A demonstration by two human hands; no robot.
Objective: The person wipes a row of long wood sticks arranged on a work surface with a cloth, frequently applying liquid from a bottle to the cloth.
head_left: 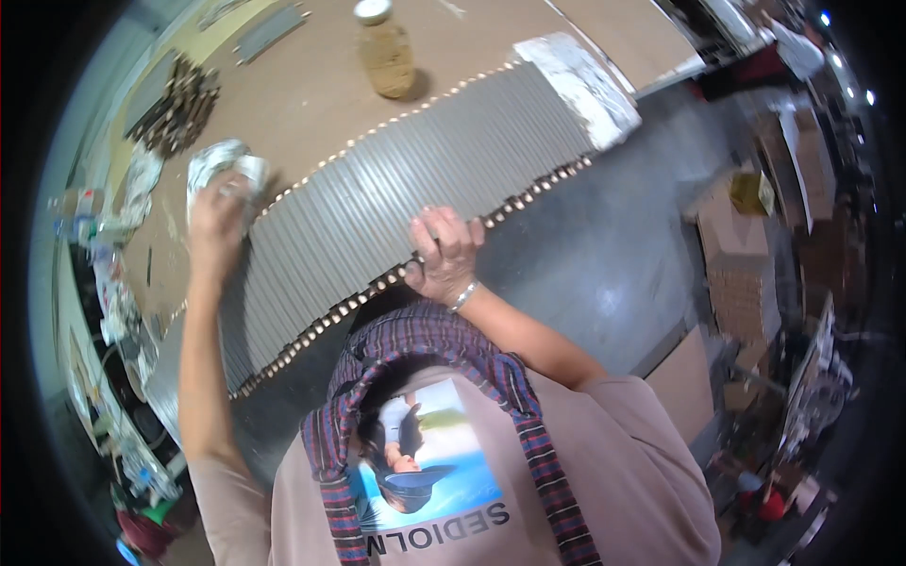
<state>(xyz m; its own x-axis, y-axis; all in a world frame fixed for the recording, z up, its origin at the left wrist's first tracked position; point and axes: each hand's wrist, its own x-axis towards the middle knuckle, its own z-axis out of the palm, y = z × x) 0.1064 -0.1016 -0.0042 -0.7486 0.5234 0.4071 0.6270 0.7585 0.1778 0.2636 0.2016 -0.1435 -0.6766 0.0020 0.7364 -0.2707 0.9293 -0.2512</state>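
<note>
A long row of thin grey rods point(377, 203) with pale ends lies side by side, slanting across the table. At its left far edge my left hand point(217, 222), blurred by motion, is closed on a crumpled white cloth point(226, 162); its fingers show only in part. My right hand point(447, 253), a bracelet at its wrist, rests on the near edge of the row. Its fingers lie bent and a little apart over the rod ends, with the thumb at the edge. Another crumpled white sheet or cloth point(585, 90) lies at the row's right end.
Beyond the row, a lidded glass jar point(385, 57) of yellowish-brown contents stands on the brown tabletop point(302, 113). A heap of dark rods point(177, 108) lies at the far left, near a small grey bundle point(269, 36). Cardboard boxes point(736, 283) stand on the right beyond the grey floor point(585, 274).
</note>
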